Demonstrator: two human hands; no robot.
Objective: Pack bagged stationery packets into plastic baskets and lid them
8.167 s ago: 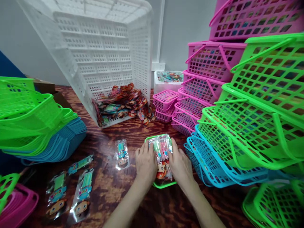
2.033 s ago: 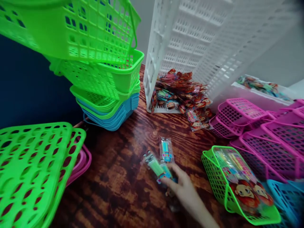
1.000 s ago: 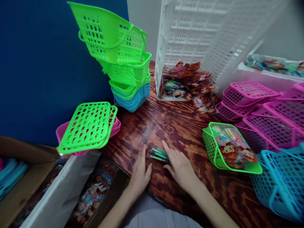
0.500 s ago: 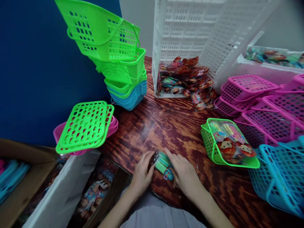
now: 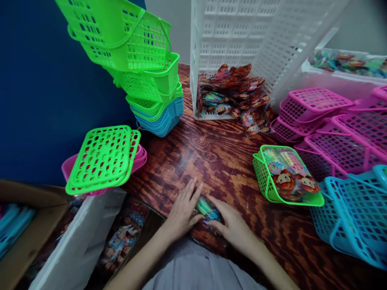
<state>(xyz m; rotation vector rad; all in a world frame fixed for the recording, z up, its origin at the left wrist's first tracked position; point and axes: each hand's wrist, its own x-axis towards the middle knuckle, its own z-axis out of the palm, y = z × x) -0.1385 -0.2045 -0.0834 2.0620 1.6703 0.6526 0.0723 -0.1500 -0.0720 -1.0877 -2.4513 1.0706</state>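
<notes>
A small clear packet (image 5: 206,209) with green and yellow sticks and a blue printed figure lies at the table's near edge, between my hands. My left hand (image 5: 183,209) holds its left side, with long straight fingers over the edge and the thumb on its lower part. On the right side, my right hand (image 5: 232,220) grips the packet, thumb across its lower corner and index finger along the top. The hands cover both ends of the packet. To the right, a green basket (image 5: 262,177) contains similar packets (image 5: 286,179) with red-haired figures.
Stacked green baskets (image 5: 148,44) and blue baskets (image 5: 166,121) stand back left, near green lids (image 5: 104,157). A white crate (image 5: 195,80) holds a heap of packets (image 5: 238,90). Pink baskets (image 5: 320,104) and a blue basket (image 5: 347,217) line the right; a cardboard box (image 5: 39,237) is lower left.
My left hand has moved up and over the packet's left side, its fingers straighter. My right thumb now lies across the packet, which shows less between the hands. The view has shifted slightly.
</notes>
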